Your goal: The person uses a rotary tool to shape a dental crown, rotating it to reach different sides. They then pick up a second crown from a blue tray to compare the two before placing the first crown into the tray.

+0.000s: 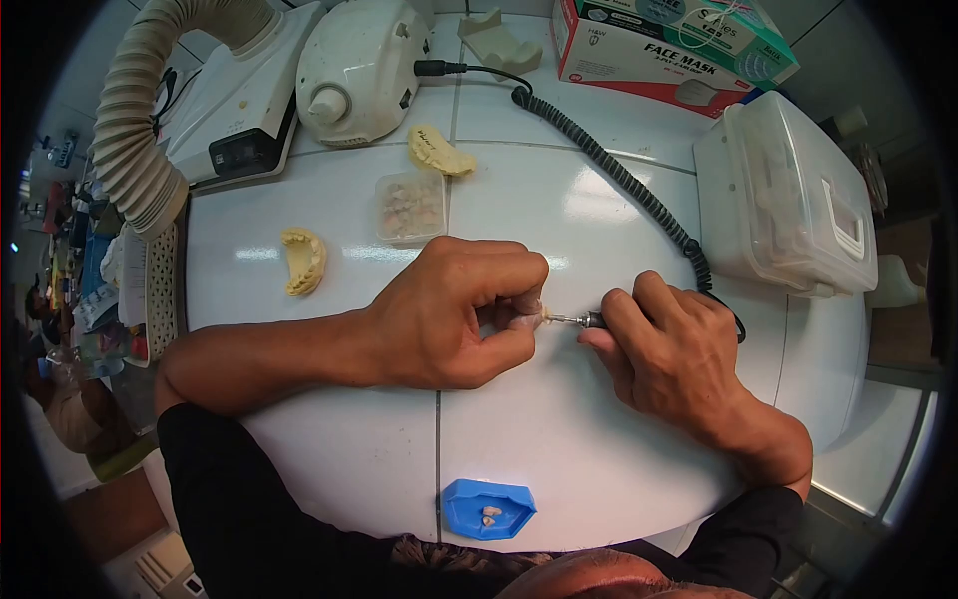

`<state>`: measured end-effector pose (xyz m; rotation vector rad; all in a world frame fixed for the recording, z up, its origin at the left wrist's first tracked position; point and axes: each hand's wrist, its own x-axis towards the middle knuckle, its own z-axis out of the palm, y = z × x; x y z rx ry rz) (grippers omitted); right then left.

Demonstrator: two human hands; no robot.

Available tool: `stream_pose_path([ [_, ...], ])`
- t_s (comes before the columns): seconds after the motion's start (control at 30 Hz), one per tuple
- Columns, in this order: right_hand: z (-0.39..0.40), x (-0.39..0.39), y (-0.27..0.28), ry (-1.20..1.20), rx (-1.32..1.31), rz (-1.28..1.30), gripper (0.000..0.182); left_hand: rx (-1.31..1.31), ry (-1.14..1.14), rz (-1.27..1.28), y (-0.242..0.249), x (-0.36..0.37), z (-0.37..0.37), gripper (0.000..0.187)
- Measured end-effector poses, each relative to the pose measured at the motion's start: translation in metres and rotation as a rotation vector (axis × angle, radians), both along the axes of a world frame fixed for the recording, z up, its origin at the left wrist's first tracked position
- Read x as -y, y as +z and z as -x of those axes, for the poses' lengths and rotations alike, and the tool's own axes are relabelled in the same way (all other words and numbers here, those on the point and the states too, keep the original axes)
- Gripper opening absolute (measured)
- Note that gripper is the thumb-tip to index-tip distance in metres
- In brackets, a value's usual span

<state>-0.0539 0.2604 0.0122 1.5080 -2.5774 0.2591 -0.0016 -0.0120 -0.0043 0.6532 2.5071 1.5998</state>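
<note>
Over the middle of the white tiled table, my left hand [454, 314] pinches a small pale piece [544, 315] between thumb and fingertips; the fingers hide most of it. My right hand [674, 344] is closed around a rotary handpiece [595, 320], whose thin metal tip points left and meets or nearly meets the piece. A coiled black cord [619, 175] runs from near my right hand up to a white control unit [359, 75]. Close to my body lies a blue tray [461, 521] with a few small tooth-like pieces [490, 514] in it.
Beyond my left hand are a dental cast [302, 262], another cast [439, 152] and a clear box [411, 235] of small pale pieces. A ribbed hose [130, 120] arches at the left. A lidded plastic case [778, 200] and a face mask box [639, 60] stand at the right and back.
</note>
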Motion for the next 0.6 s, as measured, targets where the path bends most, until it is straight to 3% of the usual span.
stream_pose_path([
  [0.6,-0.0008,0.0002,-0.0009,-0.014,-0.010,-0.012,0.037,0.015,0.003,-0.017,0.0006,-0.0006,-0.0008,0.010],
])
